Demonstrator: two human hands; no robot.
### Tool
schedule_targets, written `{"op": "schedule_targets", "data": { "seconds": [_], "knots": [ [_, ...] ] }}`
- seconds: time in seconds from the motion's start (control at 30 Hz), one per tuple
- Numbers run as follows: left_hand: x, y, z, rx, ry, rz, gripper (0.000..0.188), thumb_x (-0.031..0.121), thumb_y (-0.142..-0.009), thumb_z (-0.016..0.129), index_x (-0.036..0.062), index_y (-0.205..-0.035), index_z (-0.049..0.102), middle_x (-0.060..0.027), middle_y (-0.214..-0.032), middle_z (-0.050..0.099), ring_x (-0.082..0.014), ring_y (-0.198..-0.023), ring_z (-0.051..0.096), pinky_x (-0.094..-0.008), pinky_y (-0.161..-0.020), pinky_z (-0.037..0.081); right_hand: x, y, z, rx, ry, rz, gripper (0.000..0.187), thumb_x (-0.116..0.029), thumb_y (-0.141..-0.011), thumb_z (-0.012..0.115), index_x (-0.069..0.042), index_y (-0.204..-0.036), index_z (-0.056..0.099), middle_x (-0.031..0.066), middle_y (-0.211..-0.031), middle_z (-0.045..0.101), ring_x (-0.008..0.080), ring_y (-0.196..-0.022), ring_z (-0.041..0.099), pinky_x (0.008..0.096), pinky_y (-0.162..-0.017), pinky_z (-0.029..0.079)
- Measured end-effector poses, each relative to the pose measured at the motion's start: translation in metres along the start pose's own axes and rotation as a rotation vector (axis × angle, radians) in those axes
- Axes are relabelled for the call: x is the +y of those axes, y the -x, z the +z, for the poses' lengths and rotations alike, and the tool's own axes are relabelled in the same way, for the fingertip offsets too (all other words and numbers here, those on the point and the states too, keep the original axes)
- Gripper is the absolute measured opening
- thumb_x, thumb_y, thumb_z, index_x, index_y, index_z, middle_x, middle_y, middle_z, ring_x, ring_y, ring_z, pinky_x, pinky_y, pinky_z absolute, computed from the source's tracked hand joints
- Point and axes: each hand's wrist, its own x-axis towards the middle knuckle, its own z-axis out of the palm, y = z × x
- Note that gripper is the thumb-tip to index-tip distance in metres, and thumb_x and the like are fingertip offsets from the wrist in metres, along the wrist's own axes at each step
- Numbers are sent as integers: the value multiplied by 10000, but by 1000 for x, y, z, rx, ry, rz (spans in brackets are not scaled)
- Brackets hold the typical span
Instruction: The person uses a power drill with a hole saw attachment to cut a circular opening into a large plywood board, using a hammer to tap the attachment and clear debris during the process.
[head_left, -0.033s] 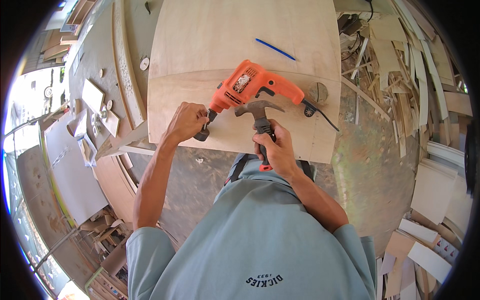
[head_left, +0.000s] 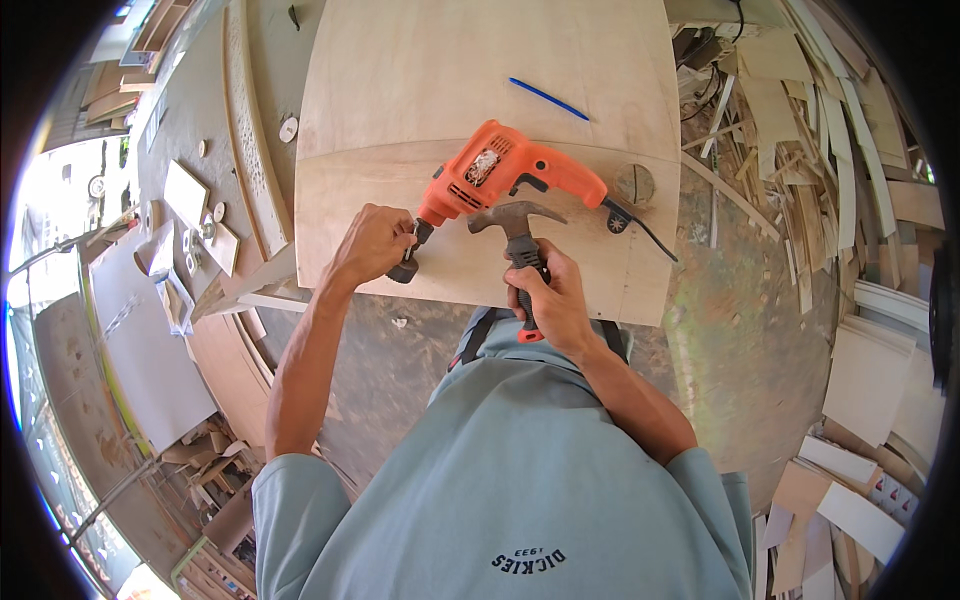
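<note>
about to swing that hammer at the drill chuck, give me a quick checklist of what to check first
1. Right hand grip on the claw hammer: ok, wrapped around the handle.
2. Left hand at the chuck end of the orange drill: not ok, fingers close to the hammer head.
3. Drill resting flat on the plywood sheet: ok.
4. Drill cord unplugged: cannot tell, it runs off the edge.
5. Blue pen away from the work: ok.

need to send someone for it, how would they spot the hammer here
Start at the big pale plywood sheet, then its near edge, where an orange drill lies. The hammer is just beside it, gripped in the right hand: grey steel claw head, dark grip, red butt.
</note>
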Motion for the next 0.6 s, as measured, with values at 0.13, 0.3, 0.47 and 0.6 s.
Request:
{"op": "schedule_targets", "data": {
  "seconds": [0.13, 0.3, 0.47, 0.6],
  "knots": [
    [3, -4, 0, -39, -57, 16, 116, 49, -783, 710, -55, -833, 724, -194, -702, 695, -264, -627, 691, -381, -633, 530, 6, -2, 3, 49, 0, 6, 253, -147, -942, 649, 27, -1113, 578, 52, -704, 588, 104, -530, 549, 269, -485, 438],
    [-3, -4, 2, -48, -123, 48, 113, 57, -770, 717, -47, -807, 738, -205, -697, 700, -265, -628, 700, -367, -629, 533, 2, -1, 13, 70, 25, 66, 300, -229, -982, 662, 35, -1101, 582, 74, -768, 629, 127, -555, 636, 280, -460, 474],
    [-2, -2, 4, -99, -82, -4, 137, 75, -757, 735, -23, -845, 775, -235, -761, 715, -374, -745, 724, -429, -737, 559, -9, -8, 26, 55, 136, 156, 236, -222, -1029, 612, 9, -1074, 593, 92, -857, 668, 136, -544, 638, 279, -461, 476],
    [-1, 2, 11, -73, -155, 26, 131, 69, -749, 718, -21, -822, 780, -228, -770, 725, -381, -731, 727, -431, -744, 569, 10, -18, 37, 23, 175, 111, 247, -186, -1009, 605, 56, -1046, 576, 109, -808, 661, 157, -512, 652, 306, -447, 503]
  ]
}}
